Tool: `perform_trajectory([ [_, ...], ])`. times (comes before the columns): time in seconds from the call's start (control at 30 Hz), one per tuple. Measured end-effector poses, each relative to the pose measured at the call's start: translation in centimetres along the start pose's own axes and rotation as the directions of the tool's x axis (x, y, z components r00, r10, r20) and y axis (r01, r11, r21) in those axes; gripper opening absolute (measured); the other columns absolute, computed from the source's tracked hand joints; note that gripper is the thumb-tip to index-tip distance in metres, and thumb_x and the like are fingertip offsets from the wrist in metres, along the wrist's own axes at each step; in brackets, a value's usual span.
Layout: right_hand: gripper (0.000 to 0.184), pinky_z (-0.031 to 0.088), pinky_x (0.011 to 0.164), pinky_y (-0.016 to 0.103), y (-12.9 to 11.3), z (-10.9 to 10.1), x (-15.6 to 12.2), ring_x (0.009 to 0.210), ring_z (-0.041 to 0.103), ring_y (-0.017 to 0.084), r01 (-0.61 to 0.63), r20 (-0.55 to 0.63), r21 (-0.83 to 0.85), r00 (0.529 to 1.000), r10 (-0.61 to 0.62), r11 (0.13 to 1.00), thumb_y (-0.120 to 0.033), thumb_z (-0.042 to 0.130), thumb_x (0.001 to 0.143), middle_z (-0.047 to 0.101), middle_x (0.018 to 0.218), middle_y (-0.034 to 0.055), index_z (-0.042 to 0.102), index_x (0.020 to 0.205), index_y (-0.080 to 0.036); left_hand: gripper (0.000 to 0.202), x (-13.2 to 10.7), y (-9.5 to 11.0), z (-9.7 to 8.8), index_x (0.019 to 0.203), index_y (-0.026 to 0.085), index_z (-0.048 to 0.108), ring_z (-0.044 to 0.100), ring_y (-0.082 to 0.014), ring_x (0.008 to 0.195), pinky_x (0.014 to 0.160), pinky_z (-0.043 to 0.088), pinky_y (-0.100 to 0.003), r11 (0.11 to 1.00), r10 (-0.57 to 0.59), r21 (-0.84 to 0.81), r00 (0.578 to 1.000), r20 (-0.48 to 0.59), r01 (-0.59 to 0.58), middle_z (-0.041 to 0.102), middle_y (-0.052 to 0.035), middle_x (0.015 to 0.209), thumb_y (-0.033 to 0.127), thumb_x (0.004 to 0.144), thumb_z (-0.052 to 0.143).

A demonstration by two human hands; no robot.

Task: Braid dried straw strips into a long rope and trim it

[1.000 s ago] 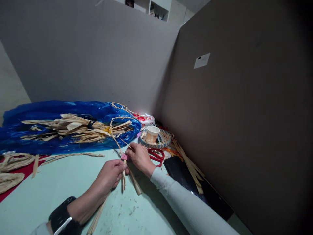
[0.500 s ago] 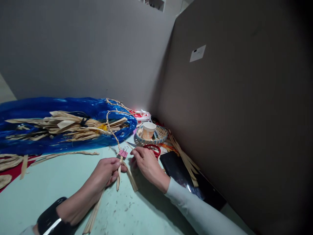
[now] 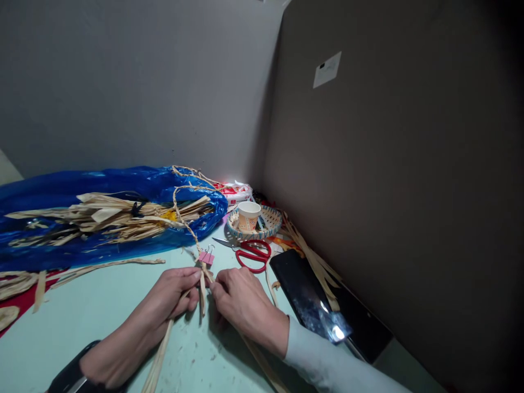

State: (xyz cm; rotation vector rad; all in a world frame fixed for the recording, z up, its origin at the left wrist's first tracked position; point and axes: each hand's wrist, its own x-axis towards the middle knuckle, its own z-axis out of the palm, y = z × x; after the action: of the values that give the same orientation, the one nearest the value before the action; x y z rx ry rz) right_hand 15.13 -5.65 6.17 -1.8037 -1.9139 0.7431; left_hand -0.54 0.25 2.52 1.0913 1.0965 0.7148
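Observation:
A thin braided cord (image 3: pixel 187 224) of pale dried plant fibre runs down to a pink binder clip (image 3: pixel 207 257), which is clamped on it. Just below the clip, my left hand (image 3: pixel 176 295) is closed, pinching the flat strips at the cord's end. One long fibre strip (image 3: pixel 160 352) trails from under that hand towards the table's front edge. A short strip (image 3: pixel 202 299) hangs down between my hands. On the other side my right hand (image 3: pixel 245 300) is closed on another fibre strip (image 3: pixel 264 364), whose tail shows below the wrist. Its fingertips are partly hidden.
Red-handled scissors (image 3: pixel 268 255) lie beyond my right hand, near a woven basket (image 3: pixel 272 221) with a paper cup (image 3: pixel 248 216). A dark phone (image 3: pixel 301 289) and loose strips (image 3: pixel 313 254) lie at right. A blue plastic bag (image 3: pixel 49 185) with fibre bundles spreads at left. Grey partitions (image 3: pixel 164 82) stand behind.
My right hand has moved down and taken hold of the strip that hung loose right of the clip. The scissors, partly covered before, now show. My left hand stays at the cord.

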Motion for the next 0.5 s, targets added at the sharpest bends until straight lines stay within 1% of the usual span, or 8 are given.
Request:
perform_trajectory([
  [0.07,0.028,0.032,0.058,0.03,0.0,0.1,0.1,0.065,0.064,0.023,0.013,-0.004,-0.072,1.0,-0.013,0.997,-0.021,0.048,0.089,0.072,0.071,0.0136,0.07,0.072,-0.016,0.029,-0.1,0.0,0.1,0.066,0.013,0.068,0.024,-0.0015,0.033,0.039,0.005,-0.017,1.0,0.02,-0.002,1.0,0.003,-0.02,0.055,0.0007,0.04,0.04,0.066,0.075],
  [0.13,0.027,0.029,0.057,0.032,0.0,0.3,0.1,0.068,0.066,0.025,0.022,-0.012,-0.139,1.0,-0.024,0.99,-0.02,0.049,0.086,0.073,0.077,0.017,0.073,0.076,-0.014,0.03,-0.3,0.2,0.3,0.062,0.013,0.065,0.026,-0.0016,0.035,0.038,0.009,-0.016,0.999,0.033,-0.004,0.999,0.003,-0.033,0.052,0.0025,0.041,0.041,0.064,0.077],
  [0.23,0.029,0.028,0.057,0.032,0.0,0.7,0.1,0.069,0.066,0.026,0.028,-0.014,-0.174,0.999,-0.03,0.984,-0.023,0.047,0.087,0.074,0.083,0.0186,0.075,0.083,-0.014,0.029,-0.6,0.5,0.6,0.061,0.014,0.063,0.032,-0.0025,0.038,0.039,0.018,-0.015,0.999,0.031,-0.014,0.999,-0.02,-0.031,0.051,0.0044,0.045,0.037,0.058,0.081],
  [0.27,0.03,0.027,0.056,0.032,0.0,0.9,0.1,0.068,0.066,0.026,0.029,-0.017,-0.175,0.999,-0.033,0.984,-0.023,0.046,0.088,0.074,0.083,0.0184,0.075,0.084,-0.014,0.029,-0.6,0.6,0.7,0.06,0.014,0.063,0.032,-0.0025,0.038,0.039,0.019,-0.014,0.999,0.029,-0.016,0.999,-0.031,-0.029,0.05,0.005,0.046,0.037,0.057,0.081],
  [0.33,0.03,0.027,0.056,0.032,0.2,1.1,0.2,0.068,0.065,0.025,0.043,-0.029,-0.174,0.998,-0.049,0.984,-0.023,0.046,0.088,0.074,0.082,0.0174,0.075,0.084,-0.014,0.031,-0.7,0.6,0.8,0.057,0.015,0.061,0.029,-0.002,0.037,0.038,0.016,-0.014,1.0,0.025,-0.01,0.999,-0.048,-0.026,0.046,0.0065,0.042,0.039,0.058,0.08],
  [0.43,0.029,0.025,0.055,0.031,0.4,1.3,0.2,0.066,0.063,0.023,0.083,-0.029,-0.166,0.996,-0.089,0.983,-0.022,0.046,0.088,0.074,0.078,0.0148,0.073,0.078,-0.016,0.032,-0.6,0.5,0.9,0.055,0.015,0.06,0.021,-0.0009,0.035,0.038,0.006,-0.015,1.0,0.023,0.011,0.997,-0.071,-0.022,0.037,0.0096,0.035,0.042,0.061,0.077],
  [0.5,0.029,0.024,0.055,0.03,0.6,1.3,0.2,0.063,0.061,0.021,0.114,-0.023,-0.154,0.993,-0.119,0.982,-0.023,0.047,0.088,0.073,0.075,0.0127,0.072,0.075,-0.017,0.033,-0.7,0.5,1.0,0.054,0.015,0.06,0.018,-0.0002,0.034,0.038,0.004,-0.015,1.0,0.024,0.016,0.996,-0.086,-0.022,0.035,0.0104,0.033,0.042,0.06,0.077],
])
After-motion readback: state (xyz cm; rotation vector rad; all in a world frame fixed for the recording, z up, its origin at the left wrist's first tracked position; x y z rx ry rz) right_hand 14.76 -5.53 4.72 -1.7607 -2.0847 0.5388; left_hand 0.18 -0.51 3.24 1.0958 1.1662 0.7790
